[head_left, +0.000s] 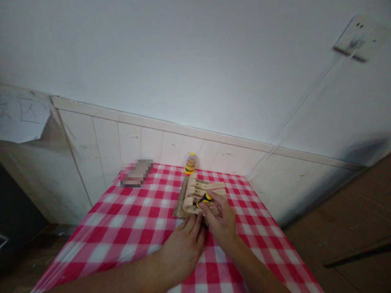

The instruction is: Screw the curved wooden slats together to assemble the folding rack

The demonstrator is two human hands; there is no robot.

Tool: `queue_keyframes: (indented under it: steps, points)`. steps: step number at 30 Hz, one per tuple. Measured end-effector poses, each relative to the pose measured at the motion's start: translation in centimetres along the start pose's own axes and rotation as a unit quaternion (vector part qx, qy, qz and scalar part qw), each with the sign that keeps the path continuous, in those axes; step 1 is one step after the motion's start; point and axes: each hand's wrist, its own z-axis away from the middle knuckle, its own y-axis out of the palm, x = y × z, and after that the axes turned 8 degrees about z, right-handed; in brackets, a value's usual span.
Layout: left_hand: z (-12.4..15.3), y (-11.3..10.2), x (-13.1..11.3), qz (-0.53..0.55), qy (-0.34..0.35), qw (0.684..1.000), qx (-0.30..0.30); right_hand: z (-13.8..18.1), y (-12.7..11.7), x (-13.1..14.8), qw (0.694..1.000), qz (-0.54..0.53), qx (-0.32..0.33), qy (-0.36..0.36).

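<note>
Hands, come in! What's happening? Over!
Right hand grips yellow-and-black tool over pale slatted wooden piece. Left hand at its near edge. Yellow-topped clear plastic container beyond, out of the way.

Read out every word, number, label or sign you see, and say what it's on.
"X": apparently, drawn on the paper at far left; its other marks are unclear.
Label on the yellow container: too small to read.
Yellow-and-black handle in the right hand: nothing readable.
</note>
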Motion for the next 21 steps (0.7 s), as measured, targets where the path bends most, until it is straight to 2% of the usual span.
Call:
queue_keyframes:
  steps: [4, 10, 21]
  points:
    - [0.0, 0.0, 0.1, -0.001, 0.007, 1.000, 0.000, -0.4, -0.2, 0.4, 1.000, 0.011, -0.009, -0.008]
    - [-0.1, -0.2, 0.0, -0.002, 0.009, 1.000, 0.002, -1.1, -0.7, 1.5, 0.998, -0.003, 0.005, -0.060]
    - [-0.1, -0.2, -0.1, -0.008, 0.000, 1.000, -0.015, -0.6, -0.7, 1.3, 0.998, -0.011, 0.017, -0.066]
